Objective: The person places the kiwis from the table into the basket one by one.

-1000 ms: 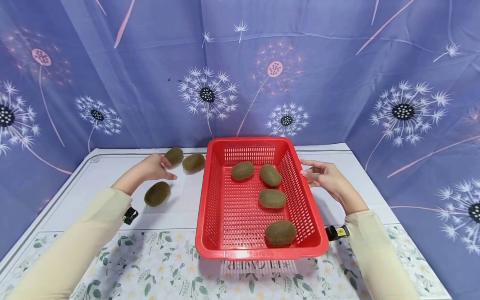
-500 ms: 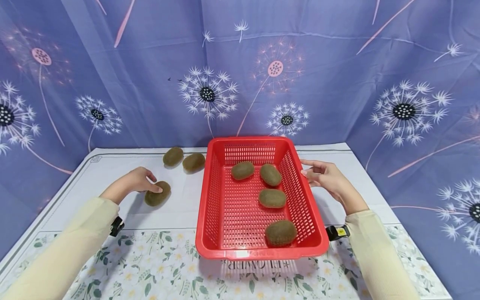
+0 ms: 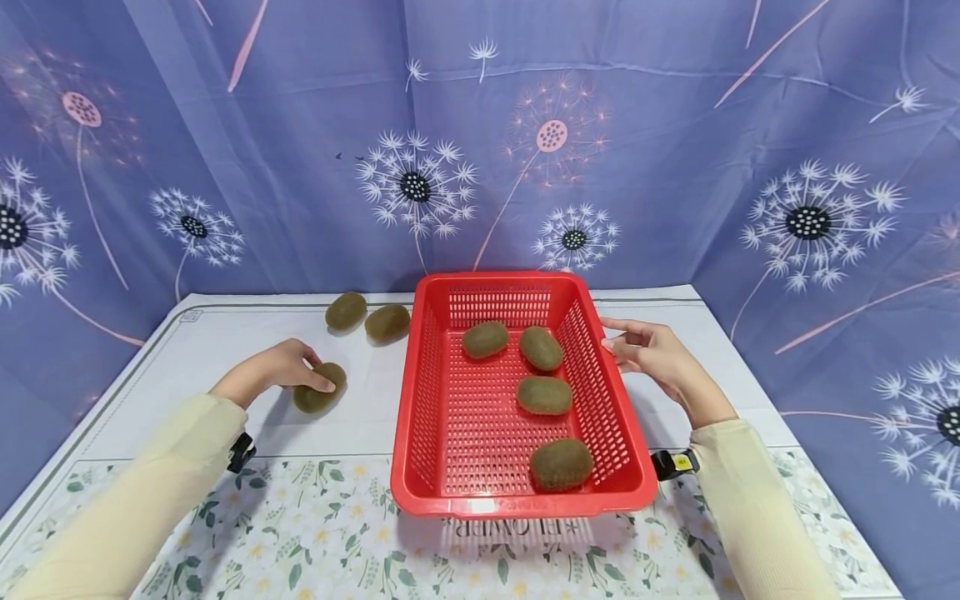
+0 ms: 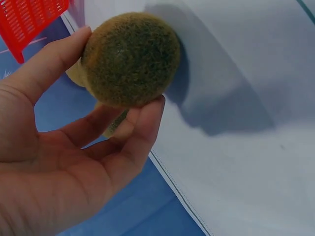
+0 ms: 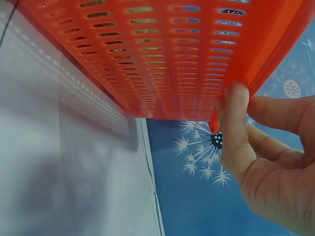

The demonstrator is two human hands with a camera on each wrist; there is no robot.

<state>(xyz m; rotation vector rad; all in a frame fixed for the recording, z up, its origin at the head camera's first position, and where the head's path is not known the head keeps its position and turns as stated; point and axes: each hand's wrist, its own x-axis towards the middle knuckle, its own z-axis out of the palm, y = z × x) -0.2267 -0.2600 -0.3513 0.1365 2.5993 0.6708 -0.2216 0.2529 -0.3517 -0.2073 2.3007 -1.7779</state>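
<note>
My left hand grips a brown kiwi low over the white part of the mat, left of the red basket. In the left wrist view, the thumb lies on one side of this kiwi and the fingers curl against the other. Two more kiwis lie farther back, one at the left and one close to the basket. At the basket's right side, my right hand holds the rim with thumb and fingers. Several kiwis, among them a near one, lie inside the red basket.
A white mat with a floral front part covers the table. Behind and on both sides hangs a blue dandelion-print curtain. The basket walls rise between the left-hand kiwis and those inside.
My left hand has come from near the back kiwis toward me and to the left, and has taken hold of the nearer kiwi, which has shifted slightly right. My right hand stays put.
</note>
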